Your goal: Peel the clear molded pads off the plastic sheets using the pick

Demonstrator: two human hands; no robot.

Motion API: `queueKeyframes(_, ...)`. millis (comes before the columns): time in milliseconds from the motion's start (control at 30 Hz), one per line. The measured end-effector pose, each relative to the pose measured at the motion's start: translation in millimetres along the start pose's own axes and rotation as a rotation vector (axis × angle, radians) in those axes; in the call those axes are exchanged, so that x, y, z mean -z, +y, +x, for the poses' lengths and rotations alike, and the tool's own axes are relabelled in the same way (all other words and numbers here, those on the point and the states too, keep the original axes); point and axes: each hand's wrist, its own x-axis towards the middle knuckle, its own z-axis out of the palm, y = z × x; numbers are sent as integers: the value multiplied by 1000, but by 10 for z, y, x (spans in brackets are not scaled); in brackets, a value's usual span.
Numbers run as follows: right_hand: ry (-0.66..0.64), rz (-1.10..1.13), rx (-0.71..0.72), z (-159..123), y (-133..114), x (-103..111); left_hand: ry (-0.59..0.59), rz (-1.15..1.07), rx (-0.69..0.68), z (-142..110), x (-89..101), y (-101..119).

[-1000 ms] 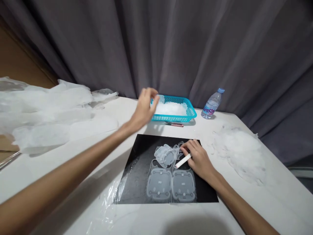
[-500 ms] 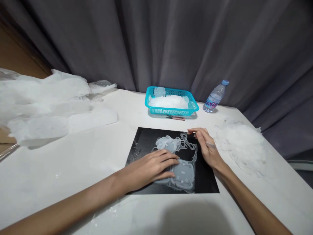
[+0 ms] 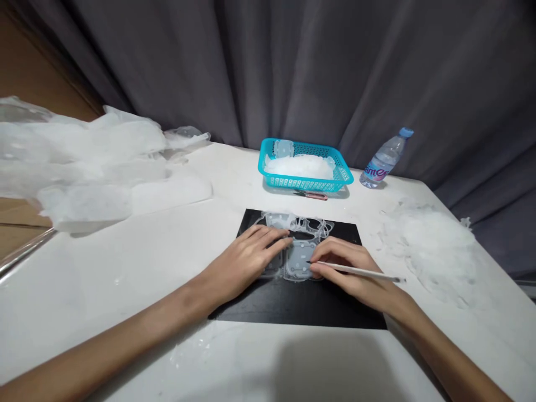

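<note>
On a black mat [image 3: 293,309] lies a translucent molded plastic sheet with square pad shapes; one square pad [image 3: 300,258] shows between my hands. My left hand [image 3: 251,255] rests on the sheet's left side, fingers stretched out, covering part of another pad. My right hand [image 3: 349,268] pinches a slim white pen-like tool [image 3: 364,272], whose dark tip points left over the square pad. Whether the tip touches the pad I cannot tell. Thin loops of clear trim [image 3: 320,228] stick out along the sheet's far edge.
Behind the mat stands a turquoise basket [image 3: 307,184] with translucent pieces inside. Small pink-handled snips [image 3: 312,195] lie before it, a water bottle [image 3: 385,159] to its right. Translucent plastic is heaped at left [image 3: 100,162] and right [image 3: 439,251]. A grey curtain [image 3: 268,67] hangs behind.
My right hand has come from the mat's far right corner down to the square pad, now with the pen-like tool in it. The sheet has shifted toward the mat's far edge.
</note>
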Motion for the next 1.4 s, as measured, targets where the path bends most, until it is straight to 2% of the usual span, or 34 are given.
queueKeyframes(100,3,29,-45,53,91,-13,40,27,-136,-29,-16,247)
queueKeyframes(200,-3,63,-70,31,179,11,68,96,-112,-125,-102,466)
queueKeyframes(267,-18,68,-44,-27,198,25,62,102,-88,-184,-147,535)
queueKeyframes(400,-17,31,51,-139,157,26,-4,5,-60,-202,-117,531)
queueKeyframes(533,-81,-10,99,-190,93,10,-63,-97,-10,-156,-13,493)
queueKeyframes(767,-107,-89,58,-260,34,3,-130,-115,12,-136,59,448)
queueKeyframes(1000,-86,-104,7,-255,46,13,-110,-52,-13,-144,26,474)
queueKeyframes(1133,-46,-105,40,-247,66,39,-98,-57,-7,-150,23,492)
queueKeyframes(1400,-99,-133,73,-238,78,-14,-115,-82,2,-136,21,502)
